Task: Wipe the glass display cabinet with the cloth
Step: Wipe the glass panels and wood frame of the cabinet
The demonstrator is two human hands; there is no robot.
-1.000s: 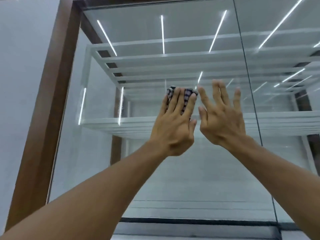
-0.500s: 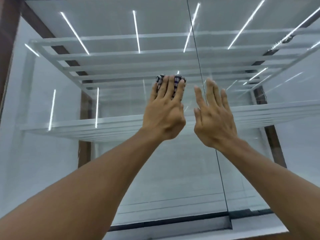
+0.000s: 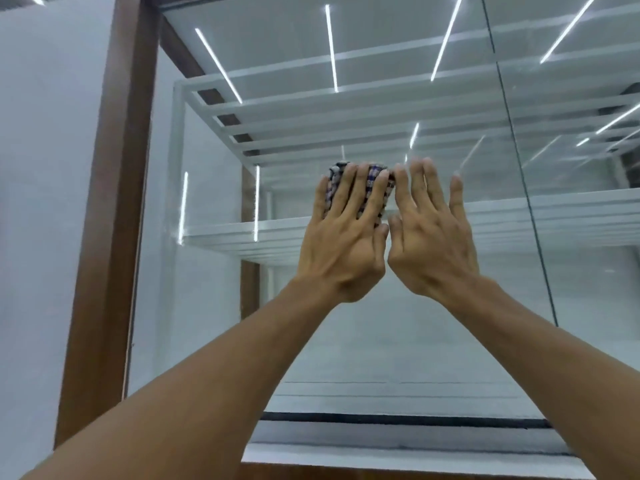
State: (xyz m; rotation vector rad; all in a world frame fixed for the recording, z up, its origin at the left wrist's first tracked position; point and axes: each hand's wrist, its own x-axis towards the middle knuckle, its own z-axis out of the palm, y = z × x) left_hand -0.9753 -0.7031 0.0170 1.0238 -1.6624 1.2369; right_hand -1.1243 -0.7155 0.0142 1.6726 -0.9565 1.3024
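White-and-dark checks mark the cloth (image 3: 360, 188), pinned under your left grip (image 3: 346, 237), whose fingers lie straight and spread over it, pressing it to the front pane of the glass display cabinet (image 3: 381, 341), level with the white shelf (image 3: 221, 233) behind; your right grip (image 3: 433, 237) is released too, palm at the bare glass, holding nothing. Half a second ago they were apart; now they almost touch and the brown frame (image 3: 114, 202) is back at your left, so I judge the stroke runs leftward, lower pane still undone.
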